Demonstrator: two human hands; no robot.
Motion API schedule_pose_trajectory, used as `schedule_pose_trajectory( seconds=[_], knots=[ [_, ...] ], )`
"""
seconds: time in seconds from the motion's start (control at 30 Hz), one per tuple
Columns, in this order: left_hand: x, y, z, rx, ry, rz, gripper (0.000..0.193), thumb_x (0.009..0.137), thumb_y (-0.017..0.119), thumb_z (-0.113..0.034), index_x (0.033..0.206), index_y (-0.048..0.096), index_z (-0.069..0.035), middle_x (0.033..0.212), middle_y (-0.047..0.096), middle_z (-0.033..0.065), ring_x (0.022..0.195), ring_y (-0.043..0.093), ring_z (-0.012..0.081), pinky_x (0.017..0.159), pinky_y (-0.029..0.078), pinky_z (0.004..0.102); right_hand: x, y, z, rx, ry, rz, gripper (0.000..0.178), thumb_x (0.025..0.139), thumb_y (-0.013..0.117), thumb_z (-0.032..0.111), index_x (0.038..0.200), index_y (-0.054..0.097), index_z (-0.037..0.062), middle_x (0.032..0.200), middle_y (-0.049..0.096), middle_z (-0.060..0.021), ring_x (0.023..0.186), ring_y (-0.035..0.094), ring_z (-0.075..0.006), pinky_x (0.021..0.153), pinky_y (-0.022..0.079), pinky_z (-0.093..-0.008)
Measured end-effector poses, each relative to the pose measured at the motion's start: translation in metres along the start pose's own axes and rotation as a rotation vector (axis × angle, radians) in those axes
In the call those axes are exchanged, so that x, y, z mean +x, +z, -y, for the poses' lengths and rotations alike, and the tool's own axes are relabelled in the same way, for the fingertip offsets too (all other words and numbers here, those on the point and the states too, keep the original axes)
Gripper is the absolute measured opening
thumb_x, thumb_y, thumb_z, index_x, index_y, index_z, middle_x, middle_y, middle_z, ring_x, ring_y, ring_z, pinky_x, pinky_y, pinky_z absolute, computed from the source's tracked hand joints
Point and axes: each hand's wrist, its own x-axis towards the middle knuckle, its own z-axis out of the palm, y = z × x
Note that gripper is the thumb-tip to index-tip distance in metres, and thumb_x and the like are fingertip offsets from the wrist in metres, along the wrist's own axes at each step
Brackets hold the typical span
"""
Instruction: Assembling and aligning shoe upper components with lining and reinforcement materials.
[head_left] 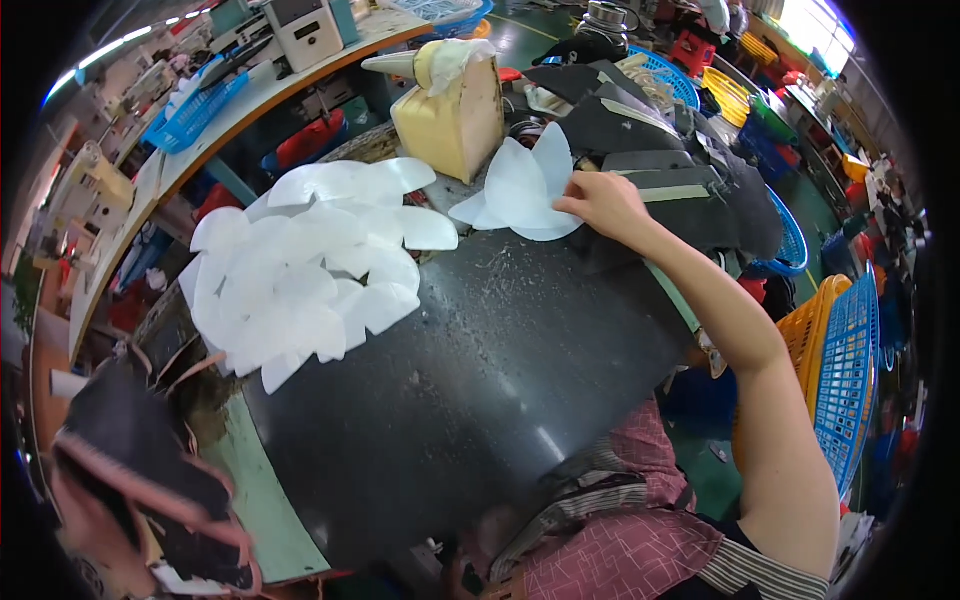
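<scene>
Right hand, 1 o'clock of the black board, closely pinches the white petal-shaped pieces by the edge, probably keeping their faces clear. White pile spreads at 10 o'clock, seemingly within reach; left hand unseen, grip can't tell.

A maroon fabric garment patterned with pale angular lines, with dark-and-light striped trim; bare right hand and forearm.

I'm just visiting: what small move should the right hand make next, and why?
Perhaps the right hand should draw one white piece from the small fanned stack onto the black board: it is at the stack's right edge, and the board lies just in front.
</scene>
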Motion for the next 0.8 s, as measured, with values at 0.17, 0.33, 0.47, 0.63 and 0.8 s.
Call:
schedule_pose_trajectory(
  seconds=[0.17, 0.33, 0.47, 0.63, 0.8],
  knots=[
    [-0.058, -0.062, -0.281, -0.045, 0.736, 0.206, 0.01, 0.079, 0.053, -0.008, 0.086, 0.058, -0.004, 0.06, 0.042, 0.0027, 0.052, 0.047, 0.0144, 0.044, 0.034, 0.0273, 0.032, 0.036, 0.026, -0.213, 0.215, 0.216, 0.058, 0.061, 0.072, 0.049, 0.095, 0.065, 0.0026, 0.092, 0.065, -0.014, 0.087, 0.064, -0.029, 0.075, 0.049, -0.0392],
    [-0.126, -0.053, -0.416, -0.696, 0.83, 0.133, 0.004, 0.071, 0.053, -0.012, 0.072, 0.05, -0.009, 0.06, 0.041, -0.0002, 0.05, 0.044, 0.0111, 0.044, 0.034, 0.0248, 0.035, 0.055, 0.027, -0.051, 0.267, 0.124, 0.053, 0.059, 0.073, 0.036, 0.099, 0.063, 0.0023, 0.096, 0.064, -0.0143, 0.089, 0.063, -0.0301, 0.078, 0.05, -0.039],
    [-0.126, -0.069, -0.479, -0.688, 0.732, 0.062, 0.006, 0.07, 0.053, -0.014, 0.07, 0.047, -0.011, 0.064, 0.039, -0.0005, 0.055, 0.044, 0.0109, 0.047, 0.035, 0.0241, 0.036, 0.045, 0.055, -0.125, 0.261, 0.209, 0.056, 0.062, 0.075, 0.038, 0.105, 0.062, 0.006, 0.106, 0.061, -0.0125, 0.098, 0.06, -0.0289, 0.078, 0.05, -0.0385],
    [-0.122, -0.068, -0.504, -0.753, 0.729, 0.031, 0.006, 0.07, 0.054, -0.014, 0.071, 0.048, -0.012, 0.062, 0.038, -0.001, 0.055, 0.044, 0.0111, 0.048, 0.036, 0.024, 0.052, 0.052, 0.047, -0.115, 0.437, 0.272, 0.064, 0.058, 0.079, 0.044, 0.108, 0.061, 0.0102, 0.109, 0.061, -0.0113, 0.1, 0.059, -0.0268, 0.081, 0.048, -0.0411],
    [-0.116, -0.064, -0.513, -0.824, 0.687, 0.067, 0.008, 0.07, 0.056, -0.013, 0.073, 0.049, -0.011, 0.064, 0.044, 0.0003, 0.057, 0.049, 0.0121, 0.05, 0.041, 0.024, 0.05, 0.061, 0.052, -0.069, 0.581, 0.221, 0.069, 0.057, 0.079, 0.045, 0.114, 0.058, 0.0125, 0.113, 0.059, -0.0109, 0.105, 0.056, -0.0274, 0.088, 0.044, -0.041]
  ],
)
